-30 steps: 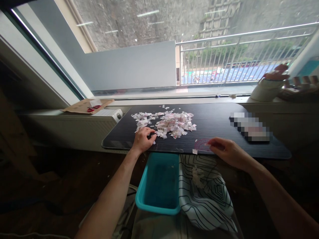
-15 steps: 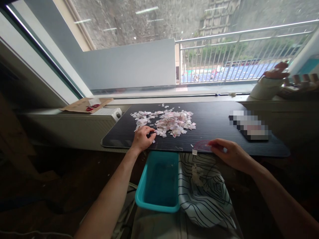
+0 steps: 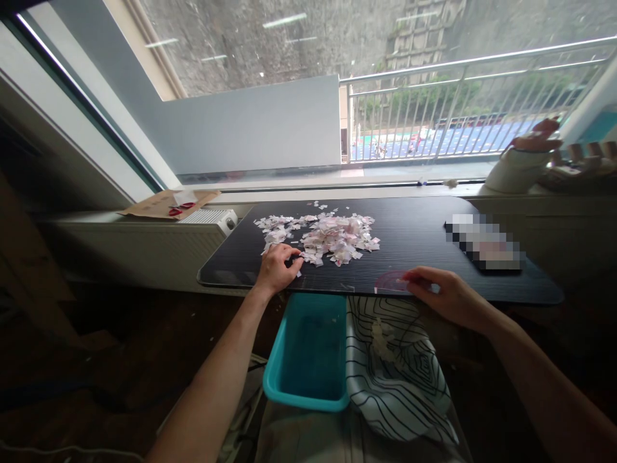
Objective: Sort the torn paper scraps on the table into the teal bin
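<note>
While left hand (image 3: 278, 269) on ragged paper scraps (image 3: 332, 235), right hand (image 3: 446, 296) on translucent disc (image 3: 391, 281).

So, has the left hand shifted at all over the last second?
No. The left hand stays at the near left edge of the pile of pink-and-white paper scraps on the black tabletop, just as before.

We logged L hand (image 3: 277, 269), fingers curled, on near edge of scrap pile (image 3: 332, 235) on black tabletop (image 3: 409, 238). R hand (image 3: 446, 296) pinched pink disc (image 3: 391, 283) at front edge, above teal bin (image 3: 308, 354) & patterned cloth (image 3: 395, 373).
</note>
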